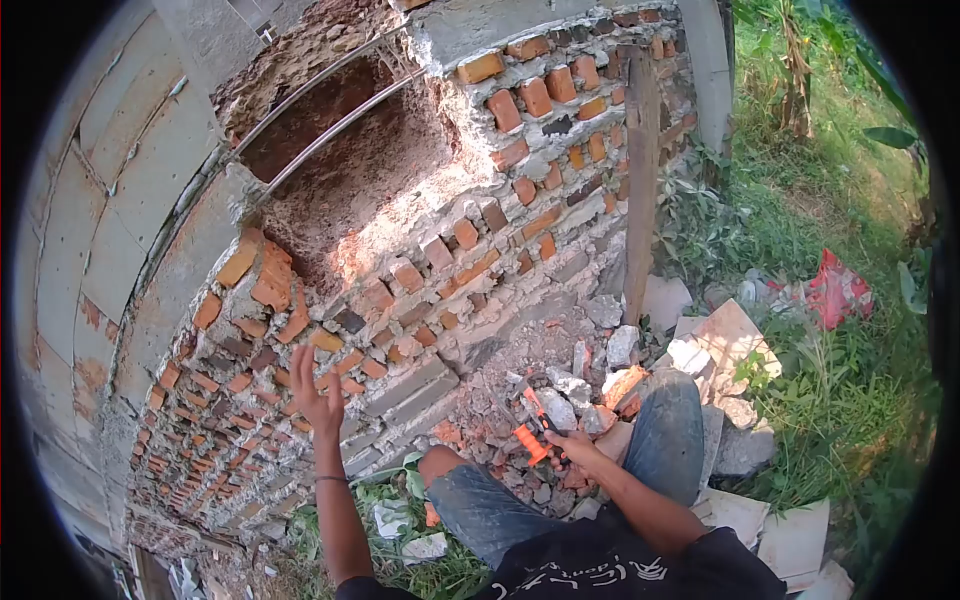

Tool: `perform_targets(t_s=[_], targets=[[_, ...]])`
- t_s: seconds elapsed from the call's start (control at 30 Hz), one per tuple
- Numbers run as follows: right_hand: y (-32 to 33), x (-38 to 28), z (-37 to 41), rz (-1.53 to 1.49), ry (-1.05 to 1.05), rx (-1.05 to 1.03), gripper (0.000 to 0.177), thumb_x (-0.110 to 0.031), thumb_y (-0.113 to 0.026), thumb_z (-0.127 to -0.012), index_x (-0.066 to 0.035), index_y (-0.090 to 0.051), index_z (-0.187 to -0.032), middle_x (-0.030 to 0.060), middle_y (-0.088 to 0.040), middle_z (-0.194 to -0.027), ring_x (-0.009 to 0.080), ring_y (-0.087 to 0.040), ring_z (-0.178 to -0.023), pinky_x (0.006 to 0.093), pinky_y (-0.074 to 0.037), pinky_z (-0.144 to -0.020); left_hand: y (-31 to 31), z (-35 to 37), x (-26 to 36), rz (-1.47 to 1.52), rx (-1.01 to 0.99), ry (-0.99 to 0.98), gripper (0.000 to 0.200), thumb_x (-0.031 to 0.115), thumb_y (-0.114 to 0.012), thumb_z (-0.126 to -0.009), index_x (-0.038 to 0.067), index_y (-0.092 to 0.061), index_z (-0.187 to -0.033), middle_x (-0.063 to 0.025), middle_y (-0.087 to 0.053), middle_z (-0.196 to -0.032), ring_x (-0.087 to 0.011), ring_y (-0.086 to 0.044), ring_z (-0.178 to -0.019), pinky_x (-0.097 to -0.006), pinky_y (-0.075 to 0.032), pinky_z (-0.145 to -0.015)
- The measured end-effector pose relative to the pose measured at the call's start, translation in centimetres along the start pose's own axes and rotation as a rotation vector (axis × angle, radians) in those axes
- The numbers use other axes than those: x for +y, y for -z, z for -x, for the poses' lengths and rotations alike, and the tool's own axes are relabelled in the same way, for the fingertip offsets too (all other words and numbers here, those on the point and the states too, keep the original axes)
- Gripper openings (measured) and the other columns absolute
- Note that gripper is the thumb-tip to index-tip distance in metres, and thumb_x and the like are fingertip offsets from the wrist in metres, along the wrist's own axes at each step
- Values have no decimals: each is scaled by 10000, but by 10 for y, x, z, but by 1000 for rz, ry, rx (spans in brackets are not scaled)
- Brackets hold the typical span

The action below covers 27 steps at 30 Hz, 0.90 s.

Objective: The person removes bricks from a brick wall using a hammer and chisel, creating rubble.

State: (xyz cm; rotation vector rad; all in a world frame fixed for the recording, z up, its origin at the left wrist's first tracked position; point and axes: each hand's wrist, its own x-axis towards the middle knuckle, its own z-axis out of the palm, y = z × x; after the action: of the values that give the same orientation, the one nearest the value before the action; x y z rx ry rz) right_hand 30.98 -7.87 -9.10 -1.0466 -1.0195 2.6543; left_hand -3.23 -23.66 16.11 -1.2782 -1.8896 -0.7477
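My left hand [318,392] is raised in front of the rough brick wall [465,235], fingers apart and nothing in them. Low between my knees, my right hand [572,450] is closed around an orange-and-black hand tool [537,408]. The tool has a thick orange ribbed grip and a narrow orange part with a greyish tip pointing up toward the wall; its exact kind I cannot tell. Broken brick and mortar rubble [565,385] lies just beyond the tool.
Two metal bars [340,130] span a hollow in the wall above. A wooden post [640,180] leans upright at its right end. Broken tiles [735,340], a concrete lump [745,447] and a red plastic bag [838,290] lie to the right by the grass.
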Motion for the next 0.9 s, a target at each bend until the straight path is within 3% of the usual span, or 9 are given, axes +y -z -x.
perform_targets(t_s=[0.13,0.23,0.43,0.53,0.63,0.7,0.73,0.8,0.9], targets=[[13,5,-13,-1,88,26,247,-273,-529,-982,-30,-559,-955,16,-543,-704,108,-520,-534,280,-465,-462,-48,138,51,443,-1005,22,271,293,-658,-842,101,-707,-1027,-139,-625,-1164,-333,-558,-1154,-423,-427,-986],[15,15,-11,-30,109,26,229,-244,-498,-994,-22,-553,-1006,18,-545,-708,109,-522,-536,281,-459,-455,-72,184,43,403,-1260,-131,297,326,-626,-875,92,-705,-1039,-148,-648,-1109,-311,-588,-1111,-395,-441,-971],[9,13,-2,44,159,59,214,-213,-482,-995,-10,-549,-1005,27,-547,-702,109,-510,-530,274,-435,-446,-87,243,-64,472,-1309,1308,482,496,-511,-916,147,-597,-1236,-86,-690,-1001,-218,-633,-967,-397,-515,-791],[9,7,2,8,147,75,232,-218,-481,-996,2,-533,-1049,35,-545,-695,111,-513,-522,275,-434,-437,-62,285,-83,-36,-1853,1210,489,450,-416,-946,94,-533,-1261,-87,-651,-1090,-258,-644,-906,-436,-532,-758],[7,10,2,0,137,68,239,-217,-488,-992,12,-529,-1049,40,-551,-693,117,-527,-524,276,-445,-443,-34,323,-29,351,-1523,1652,487,521,-393,-907,142,-586,-1144,-74,-661,-1032,-251,-628,-836,-421,-495,-741],[5,13,-2,23,130,91,212,-205,-495,-987,-6,-533,-1050,55,-578,-708,132,-548,-529,292,-466,-451,-27,351,25,797,-1092,1804,508,489,-359,-925,117,-578,-1193,-101,-637,-1150,-287,-607,-1036,-448,-468,-900],[4,14,-4,28,123,84,212,-205,-495,-987,-6,-533,-1050,55,-578,-708,132,-548,-529,292,-466,-451,-30,359,39,795,-1082,1814,508,489,-359,-925,117,-578,-1193,-101,-637,-1150,-287,-607,-1036,-448,-468,-900],[4,17,-6,18,150,42,238,-218,-522,-977,-1,-520,-1074,71,-588,-708,140,-557,-528,296,-477,-455,-32,370,60,1128,-436,1924,553,481,-315,-951,84,-555,-1252,-115,-602,-1232,-284,-540,-1176,-432,-411,-1012],[2,11,1,53,143,27,309,-206,-524,-977,42,-469,-1154,113,-611,-742,152,-564,-535,299,-472,-459,-32,344,78,1110,-283,1834,576,482,-319,-963,54,-530,-1286,-116,-605,-1223,-273,-545,-1163,-407,-392,-1038]])
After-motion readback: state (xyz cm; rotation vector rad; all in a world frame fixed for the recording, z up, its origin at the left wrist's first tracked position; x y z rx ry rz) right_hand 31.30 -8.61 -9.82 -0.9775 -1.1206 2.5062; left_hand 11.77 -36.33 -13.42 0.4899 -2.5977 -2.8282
